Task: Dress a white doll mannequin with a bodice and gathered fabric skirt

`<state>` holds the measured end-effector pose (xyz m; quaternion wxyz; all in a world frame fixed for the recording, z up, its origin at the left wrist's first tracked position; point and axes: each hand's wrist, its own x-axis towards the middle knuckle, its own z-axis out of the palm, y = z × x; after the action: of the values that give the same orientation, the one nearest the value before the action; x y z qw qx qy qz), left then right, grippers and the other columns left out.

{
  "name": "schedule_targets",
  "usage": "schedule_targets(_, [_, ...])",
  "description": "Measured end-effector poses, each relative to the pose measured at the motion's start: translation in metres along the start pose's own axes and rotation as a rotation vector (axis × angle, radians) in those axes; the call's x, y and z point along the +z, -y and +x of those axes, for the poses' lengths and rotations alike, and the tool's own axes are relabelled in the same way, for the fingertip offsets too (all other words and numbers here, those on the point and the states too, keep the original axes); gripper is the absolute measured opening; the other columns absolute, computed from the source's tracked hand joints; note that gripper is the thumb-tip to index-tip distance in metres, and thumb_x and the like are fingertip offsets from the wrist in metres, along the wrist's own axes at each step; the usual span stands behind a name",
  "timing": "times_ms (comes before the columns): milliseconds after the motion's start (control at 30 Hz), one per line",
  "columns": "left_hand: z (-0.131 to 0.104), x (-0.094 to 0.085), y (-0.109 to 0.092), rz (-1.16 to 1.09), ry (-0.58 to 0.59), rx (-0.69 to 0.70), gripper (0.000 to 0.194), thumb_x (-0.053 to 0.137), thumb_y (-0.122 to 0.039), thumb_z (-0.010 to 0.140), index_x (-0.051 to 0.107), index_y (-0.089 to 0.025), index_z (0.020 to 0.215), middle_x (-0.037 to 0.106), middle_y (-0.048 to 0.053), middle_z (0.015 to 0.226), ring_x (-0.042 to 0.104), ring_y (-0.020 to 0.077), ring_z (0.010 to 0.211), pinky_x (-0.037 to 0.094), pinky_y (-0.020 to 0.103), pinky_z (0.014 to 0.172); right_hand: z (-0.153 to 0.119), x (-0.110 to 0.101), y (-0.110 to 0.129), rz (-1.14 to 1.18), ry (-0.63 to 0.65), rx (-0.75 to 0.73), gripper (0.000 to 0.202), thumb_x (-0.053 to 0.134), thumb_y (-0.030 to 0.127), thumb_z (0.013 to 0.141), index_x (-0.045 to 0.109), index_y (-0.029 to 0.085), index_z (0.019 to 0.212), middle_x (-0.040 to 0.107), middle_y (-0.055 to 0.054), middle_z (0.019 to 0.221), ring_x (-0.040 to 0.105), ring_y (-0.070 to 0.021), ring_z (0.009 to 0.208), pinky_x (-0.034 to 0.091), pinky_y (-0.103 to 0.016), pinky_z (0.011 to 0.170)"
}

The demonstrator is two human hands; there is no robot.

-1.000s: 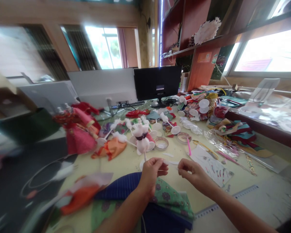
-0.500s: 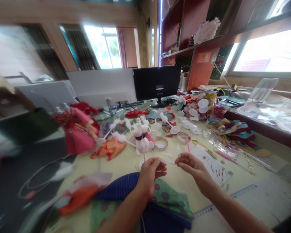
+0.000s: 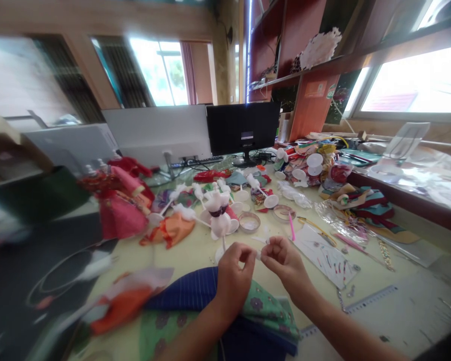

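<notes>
My left hand (image 3: 235,276) is closed in a pinch in the middle of the view. Facing it, my right hand (image 3: 283,265) pinches as well, and the fingertips of both almost meet. A small whitish piece (image 3: 258,255) shows between them; its kind is too small to make out. Under my hands lie a dark blue striped cloth (image 3: 190,291) and a green flowered cloth (image 3: 272,306). Just beyond my left hand stands a small white dress-form (image 3: 220,223) with a dark band around it. A pink stick (image 3: 291,228) lies beyond my right hand.
Tape rolls (image 3: 249,222), yellow-handled scissors (image 3: 317,230), a white sheet with small beaded strips (image 3: 328,255) and a ruler (image 3: 374,298) lie around. Red doll dresses (image 3: 122,208) stand left; fabric scraps and several white stands crowd the back before a black monitor (image 3: 244,128).
My right hand has moved left and my left hand slightly right, bringing the fingertips close together. The fingers of both hands have drawn into tighter pinches.
</notes>
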<state>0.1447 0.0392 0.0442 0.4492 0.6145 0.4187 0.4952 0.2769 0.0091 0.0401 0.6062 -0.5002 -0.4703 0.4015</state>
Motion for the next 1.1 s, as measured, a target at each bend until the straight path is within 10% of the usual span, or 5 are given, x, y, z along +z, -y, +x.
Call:
schedule_targets(167, [-0.004, -0.004, 0.007, 0.270, 0.036, 0.423, 0.014, 0.052, -0.020, 0.083, 0.063, -0.018, 0.074, 0.063, 0.005, 0.076, 0.056, 0.0166, 0.076, 0.042, 0.029, 0.074, -0.003, 0.003, 0.000, 0.048, -0.005, 0.000, 0.034, 0.067, 0.032, 0.071, 0.041, 0.021, 0.090, 0.056, 0.003, 0.070, 0.055, -0.0132, 0.065, 0.043, -0.028, 0.063])
schedule_targets(433, [0.003, -0.003, -0.002, -0.458, 0.166, -0.408, 0.022, 0.069, -0.034, 0.070, 0.059, -0.014, 0.074, 0.060, 0.001, 0.063, 0.056, 0.0125, 0.059, 0.047, 0.026, 0.062, -0.003, 0.003, 0.005, 0.064, -0.018, 0.012, 0.033, 0.067, 0.030, 0.070, 0.041, 0.021, 0.088, 0.055, 0.003, 0.070, 0.053, -0.0133, 0.065, 0.044, -0.027, 0.063])
schedule_targets(633, [0.005, -0.012, -0.003, -0.651, 0.316, -0.547, 0.029, 0.065, -0.040, 0.074, 0.060, -0.011, 0.075, 0.061, 0.005, 0.072, 0.060, 0.0131, 0.064, 0.049, 0.026, 0.059, -0.003, -0.005, 0.007, 0.020, -0.010, -0.001, 0.030, 0.064, 0.026, 0.071, 0.040, 0.021, 0.089, 0.055, 0.003, 0.071, 0.052, -0.0125, 0.066, 0.043, -0.026, 0.062])
schedule_targets(1100, [0.002, -0.015, -0.008, -0.286, 0.210, -0.357, 0.025, 0.062, -0.036, 0.076, 0.061, -0.011, 0.079, 0.062, 0.004, 0.070, 0.056, 0.0117, 0.063, 0.047, 0.026, 0.063, 0.012, -0.015, 0.009, -0.418, -0.051, -0.289, 0.022, 0.052, 0.025, 0.077, 0.040, 0.020, 0.095, 0.057, 0.002, 0.068, 0.057, -0.0136, 0.062, 0.048, -0.027, 0.063])
